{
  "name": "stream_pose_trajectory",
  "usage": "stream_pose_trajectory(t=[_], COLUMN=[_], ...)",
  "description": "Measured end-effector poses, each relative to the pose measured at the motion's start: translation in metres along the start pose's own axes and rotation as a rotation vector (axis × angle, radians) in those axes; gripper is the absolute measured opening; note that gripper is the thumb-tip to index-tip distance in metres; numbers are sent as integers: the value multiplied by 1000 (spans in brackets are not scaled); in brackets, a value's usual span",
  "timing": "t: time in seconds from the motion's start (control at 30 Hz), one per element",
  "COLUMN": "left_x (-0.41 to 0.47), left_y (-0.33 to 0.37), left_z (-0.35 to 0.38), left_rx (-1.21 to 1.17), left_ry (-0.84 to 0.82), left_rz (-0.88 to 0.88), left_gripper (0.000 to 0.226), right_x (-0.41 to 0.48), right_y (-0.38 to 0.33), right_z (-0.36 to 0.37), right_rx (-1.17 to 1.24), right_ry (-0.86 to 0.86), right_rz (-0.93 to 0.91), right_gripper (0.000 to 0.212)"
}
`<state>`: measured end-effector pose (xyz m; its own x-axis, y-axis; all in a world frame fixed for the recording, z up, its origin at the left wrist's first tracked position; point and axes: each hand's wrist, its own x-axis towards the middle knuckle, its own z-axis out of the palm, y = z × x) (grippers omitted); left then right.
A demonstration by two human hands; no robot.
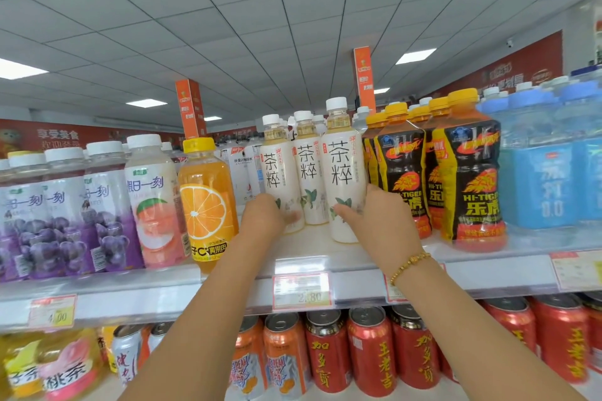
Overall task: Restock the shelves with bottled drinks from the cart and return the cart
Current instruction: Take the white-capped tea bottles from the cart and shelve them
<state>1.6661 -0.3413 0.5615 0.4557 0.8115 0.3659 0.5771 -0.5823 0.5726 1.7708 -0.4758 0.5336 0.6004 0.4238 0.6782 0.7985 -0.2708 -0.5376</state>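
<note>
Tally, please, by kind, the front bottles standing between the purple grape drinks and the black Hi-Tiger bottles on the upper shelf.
peach drink bottle: 1
orange juice bottle: 1
white tea bottles: 3
Total: 5

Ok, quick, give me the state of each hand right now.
Left hand: closed round the base of the left tea bottle.
Right hand: closed round the base of the right tea bottle.
</note>
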Motion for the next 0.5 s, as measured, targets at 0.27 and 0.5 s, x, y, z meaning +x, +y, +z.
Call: stream_pose_trajectory(t=[0.27, 0.5], left_x=[-30, -26], left_y=[22, 43], left_z=[-3, 29], left_rx=[-507, -418], left_ry=[-270, -182], left_rz=[207, 198], left_gripper=[58, 33], right_x=[-5, -39], right_y=[-8, 9], right_z=[-7, -33], right_rx=[-108, -426], right_ry=[-42, -39], right_rz=[-15, -263], right_gripper=[36, 29])
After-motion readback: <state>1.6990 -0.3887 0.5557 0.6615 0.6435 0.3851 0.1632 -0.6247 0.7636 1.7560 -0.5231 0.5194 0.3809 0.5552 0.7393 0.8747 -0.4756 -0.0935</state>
